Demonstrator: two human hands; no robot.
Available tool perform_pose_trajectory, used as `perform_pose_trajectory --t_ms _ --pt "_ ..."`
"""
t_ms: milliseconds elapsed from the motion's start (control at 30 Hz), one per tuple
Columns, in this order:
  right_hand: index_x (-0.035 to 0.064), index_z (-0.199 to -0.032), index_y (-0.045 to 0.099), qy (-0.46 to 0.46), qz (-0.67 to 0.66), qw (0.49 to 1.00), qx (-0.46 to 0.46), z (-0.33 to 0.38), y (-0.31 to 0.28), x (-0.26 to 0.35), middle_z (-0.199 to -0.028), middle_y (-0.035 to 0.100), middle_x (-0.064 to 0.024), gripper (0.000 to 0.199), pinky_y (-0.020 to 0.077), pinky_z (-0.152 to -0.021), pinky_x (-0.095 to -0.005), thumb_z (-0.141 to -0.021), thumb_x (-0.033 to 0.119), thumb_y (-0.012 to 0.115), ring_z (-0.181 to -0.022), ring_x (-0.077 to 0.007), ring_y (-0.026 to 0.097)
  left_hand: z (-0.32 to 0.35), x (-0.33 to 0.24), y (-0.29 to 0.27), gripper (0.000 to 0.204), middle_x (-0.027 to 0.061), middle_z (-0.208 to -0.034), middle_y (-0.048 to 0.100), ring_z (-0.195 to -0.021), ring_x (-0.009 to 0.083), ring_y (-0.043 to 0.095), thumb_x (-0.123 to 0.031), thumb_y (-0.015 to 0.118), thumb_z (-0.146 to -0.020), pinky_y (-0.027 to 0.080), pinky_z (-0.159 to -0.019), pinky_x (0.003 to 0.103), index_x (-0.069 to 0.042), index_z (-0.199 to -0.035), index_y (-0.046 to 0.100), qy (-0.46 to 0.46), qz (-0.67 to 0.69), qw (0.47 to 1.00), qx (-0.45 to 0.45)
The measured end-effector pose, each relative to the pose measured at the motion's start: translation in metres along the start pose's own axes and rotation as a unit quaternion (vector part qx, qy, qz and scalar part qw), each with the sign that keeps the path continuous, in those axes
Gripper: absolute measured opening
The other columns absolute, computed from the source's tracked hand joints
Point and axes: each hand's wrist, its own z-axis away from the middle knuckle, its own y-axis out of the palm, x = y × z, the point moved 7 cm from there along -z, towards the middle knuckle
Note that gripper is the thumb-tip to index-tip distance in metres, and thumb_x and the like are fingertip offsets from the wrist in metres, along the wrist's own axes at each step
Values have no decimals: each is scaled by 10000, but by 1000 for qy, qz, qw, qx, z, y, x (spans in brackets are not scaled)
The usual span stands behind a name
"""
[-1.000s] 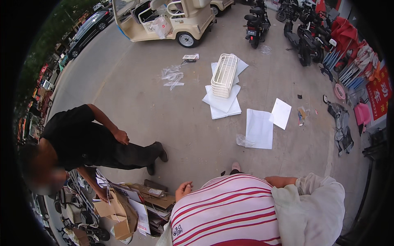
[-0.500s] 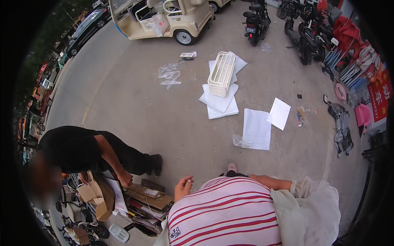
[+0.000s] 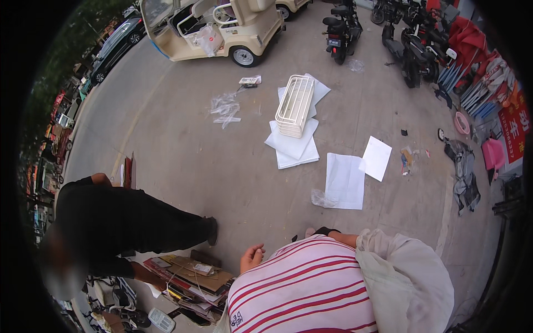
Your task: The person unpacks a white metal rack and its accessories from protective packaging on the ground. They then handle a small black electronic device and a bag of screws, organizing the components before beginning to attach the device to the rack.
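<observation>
My left hand [image 3: 252, 257] hangs beside my striped shirt, its fingers loosely bent and holding nothing. It is nearest to a tied stack of flattened cardboard [image 3: 197, 275] at the lower left. My right forearm [image 3: 345, 238] shows at the front of my shirt, below a pale, loose sleeve; the shirt hides the hand. On the left, a person in black [image 3: 133, 222] bends over the stack, one arm reaching to it. The person's other arm goes toward brown cardboard pieces [image 3: 130, 171] on the far side of the body.
A white wire basket [image 3: 296, 105] rests on white sheets [image 3: 294, 145]. More white sheets [image 3: 344, 180] and clear plastic [image 3: 225, 108] lie on the pavement. A cream three-wheeler [image 3: 222, 33] stands ahead; scooters [image 3: 344, 33] and folded red umbrellas [image 3: 469, 44] are at the right.
The person has swung cardboard from beside the stack to the body's far side. The opened brown box has gone from beside the stack. My right forearm has moved slightly left.
</observation>
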Motion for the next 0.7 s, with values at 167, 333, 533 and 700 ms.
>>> perform_pose_trajectory --t_ms 167,333,533,700 --pt "51 -1191 600 -21 -28 999 -7 -20 -14 -14 -1200 617 -178 438 479 -901 -449 -844 317 629 -1103 -359 582 -3 7 10 294 26 -977 645 -773 65 527 -197 556 -974 457 -721 236 -28 -1205 626 -15 11 1000 -4" --pt "46 -1181 610 -37 -49 998 -9 -37 -24 -14 -1186 628 -177 437 479 -900 -438 -844 324 633 -1097 -343 590 -8 -1 17 288 41 -972 644 -743 55 527 -194 560 -979 454 -684 222 -17 -1196 627 -6 40 999 -11" --pt "40 -1169 623 -41 -72 997 -8 -54 -38 -16 -1169 642 -175 437 479 -898 -426 -844 331 638 -1090 -324 599 -20 -8 8 297 69 -991 659 -746 72 569 -205 571 -976 476 -699 228 -15 -1198 627 -13 14 1000 -20" --pt "35 -1159 633 -34 -85 996 -4 -62 -56 -10 -1155 653 -174 437 479 -897 -416 -843 338 643 -1083 -308 606 -52 -9 -11 309 52 -978 657 -796 74 570 -225 568 -978 474 -727 234 -15 -1199 624 -22 14 1000 -2"
